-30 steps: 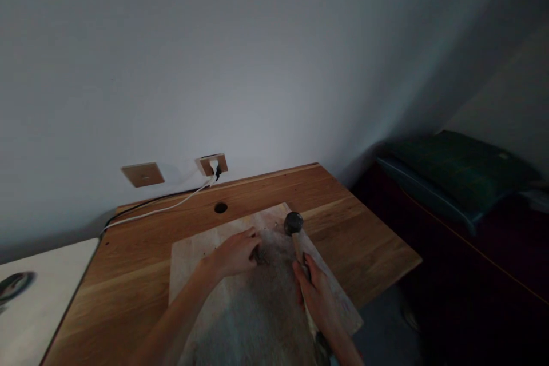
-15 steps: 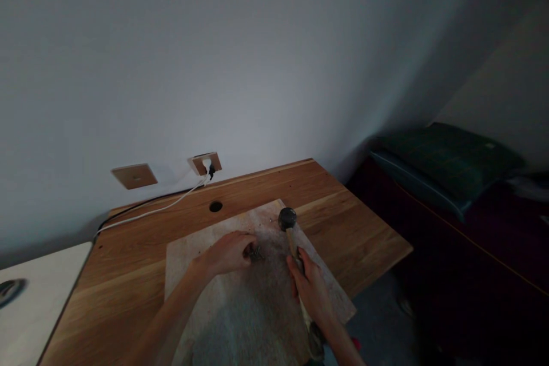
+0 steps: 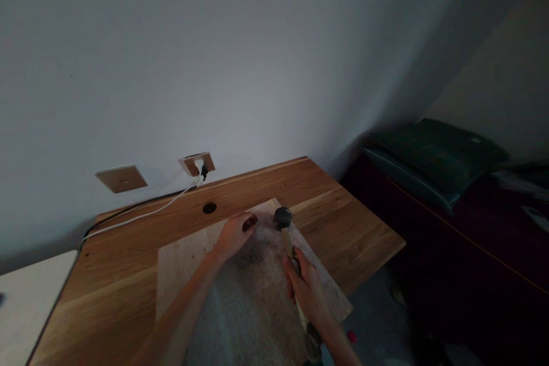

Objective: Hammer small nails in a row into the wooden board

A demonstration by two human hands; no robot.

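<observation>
My right hand (image 3: 307,286) is wrapped around the pale handle of a hammer (image 3: 282,218), whose dark round head points away from me over the right side of a wooden board (image 3: 240,309). My left hand (image 3: 237,233) is at the far part of the board, its fingers curled into a pinch; whatever is between the fingertips is too small and dark to make out. A small heap of metal nails or screws (image 3: 253,254) lies on the board just below the left fingers. Several tiny dark marks dot the board's far left part.
The board rests on a wooden desk (image 3: 343,223) against the wall. A cable hole (image 3: 209,207) is in the desktop, with white cords (image 3: 150,214) running from a socket (image 3: 199,164). A white surface (image 3: 34,291) adjoins at left; a green pillow (image 3: 441,154) is at right.
My left hand has moved away from the small metal pieces toward the board's far edge, leaving the heap uncovered. My right hand still holds the hammer in nearly the same place. The view has shifted slightly.
</observation>
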